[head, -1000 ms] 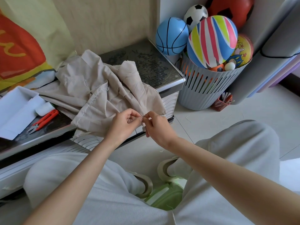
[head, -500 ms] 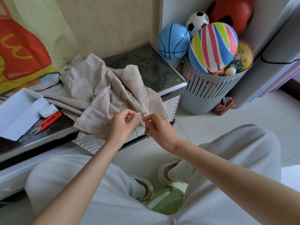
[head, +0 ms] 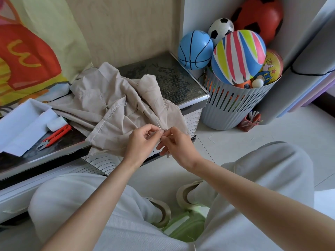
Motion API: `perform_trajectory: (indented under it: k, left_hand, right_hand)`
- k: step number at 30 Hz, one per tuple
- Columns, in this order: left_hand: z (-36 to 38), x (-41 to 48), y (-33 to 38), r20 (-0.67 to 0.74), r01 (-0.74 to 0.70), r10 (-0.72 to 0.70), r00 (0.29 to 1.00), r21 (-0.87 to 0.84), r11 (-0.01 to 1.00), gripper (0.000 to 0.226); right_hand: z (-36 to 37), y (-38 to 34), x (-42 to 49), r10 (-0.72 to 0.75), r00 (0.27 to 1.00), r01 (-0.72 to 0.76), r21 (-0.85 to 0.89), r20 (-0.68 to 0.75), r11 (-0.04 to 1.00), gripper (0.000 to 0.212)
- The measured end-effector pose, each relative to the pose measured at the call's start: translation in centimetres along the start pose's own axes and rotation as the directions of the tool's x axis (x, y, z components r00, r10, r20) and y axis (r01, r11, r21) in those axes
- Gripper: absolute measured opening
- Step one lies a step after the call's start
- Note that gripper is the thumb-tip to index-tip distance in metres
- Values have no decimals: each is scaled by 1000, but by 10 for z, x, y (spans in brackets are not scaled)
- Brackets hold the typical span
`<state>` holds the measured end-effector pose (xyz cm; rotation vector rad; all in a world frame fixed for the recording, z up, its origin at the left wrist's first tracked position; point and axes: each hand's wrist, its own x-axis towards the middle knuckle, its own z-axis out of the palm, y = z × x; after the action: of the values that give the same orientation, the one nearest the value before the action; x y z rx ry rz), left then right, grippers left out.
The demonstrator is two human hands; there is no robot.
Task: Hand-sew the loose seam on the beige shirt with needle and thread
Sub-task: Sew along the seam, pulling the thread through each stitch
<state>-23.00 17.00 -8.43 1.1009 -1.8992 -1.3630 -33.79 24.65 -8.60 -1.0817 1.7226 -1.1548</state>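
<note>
Sewing at a low dark surface (head: 174,82), seen from the person's own head looking down over bare forearms and knees in pale grey trousers. A beige shirt (head: 112,109) lies crumpled across the middle of the surface, and its near part spills over the front edge close to the front right corner.

Both hands meet at that overhanging part. The left hand (head: 143,140) has its fingers curled, with thumb and forefinger pinching a small fold of the shirt. The right hand (head: 176,144) touches it fingertip to fingertip. Its thumb and forefinger are pinched together at the lower end of a thin silver needle (head: 157,122), and its other fingers are loosely bent below. The needle slants up and away from the pinch, over the cloth. No thread can be made out.

Toward the left of the surface, near the front edge, lie red thread snips (head: 56,135). Just behind them are a small white roll (head: 56,121) and a folded white sheet (head: 21,124).

On the floor beside the right edge of the surface stands a grey slatted basket (head: 233,107) heaped with balls. Among them are a blue one (head: 194,49), a striped one (head: 238,57), a black and white one (head: 220,29) and a large red one (head: 259,15).
</note>
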Motion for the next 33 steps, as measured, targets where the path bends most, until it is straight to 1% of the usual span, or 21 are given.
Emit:
perform_trajectory:
  k: [6, 11, 14, 16, 18, 19, 21, 22, 23, 25, 27, 29, 31, 33]
  left_hand:
    - [0, 1, 1, -21, 24, -25, 999, -34, 999, 15]
    - [2, -2, 2, 56, 68, -67, 996, -18, 998, 18]
    - [2, -2, 2, 55, 97, -97, 994, -4, 995, 23]
    - [0, -3, 2, 55, 87, -87, 995, 6, 996, 22]
    - [-3, -4, 2, 66, 78, -79, 995, 17, 997, 21]
    - [-4, -3, 0, 73, 71, -72, 995, 22, 997, 21]
    - [-7, -3, -3, 114, 53, -57, 992, 43, 998, 16]
    - [-8, -3, -5, 150, 43, -53, 987, 65, 997, 12]
    - [-8, -4, -6, 182, 35, -50, 982, 87, 996, 14]
    - [-7, -5, -8, 212, 29, -53, 976, 113, 993, 20]
    - [-7, -5, -11, 213, 32, -55, 975, 109, 994, 24]
    - [-7, -4, -13, 213, 37, -56, 975, 91, 995, 29]
    - [-8, -3, -17, 223, 34, -53, 973, 89, 995, 27]
    - [-8, -4, -17, 237, 28, -56, 970, 122, 992, 15]
  right_hand:
    - [-6, 0, -2, -8, 1000, 9, -55, 6, 998, 17]
    - [-5, 3, -2, -17, 1000, 17, -101, -4, 995, 19]
    - [-5, 3, -2, -38, 999, 38, -127, -1, 991, 22]
    - [-4, 5, -1, -57, 998, 55, -190, -2, 980, 17]
    - [-5, 6, 0, -92, 995, 78, -246, -48, 966, 9]
    - [-7, 6, 0, -108, 991, 84, -263, -77, 961, 11]
    - [-11, 4, 1, -129, 988, 97, -311, -86, 945, 18]
    - [-12, 3, 2, -133, 989, 104, -334, -66, 937, 20]
    - [-12, 3, 3, -133, 990, 110, -343, -45, 933, 19]
    - [-10, 1, 5, -132, 991, 117, -309, -27, 944, 15]
    - [-8, 0, 7, -123, 991, 107, -238, -53, 965, 7]
    - [-8, -2, 8, -120, 990, 105, -194, -70, 975, 9]
    - [-8, -3, 10, -91, 993, 81, -127, -70, 989, 13]
    - [-8, -5, 12, -39, 993, 37, -22, -110, 999, 14]
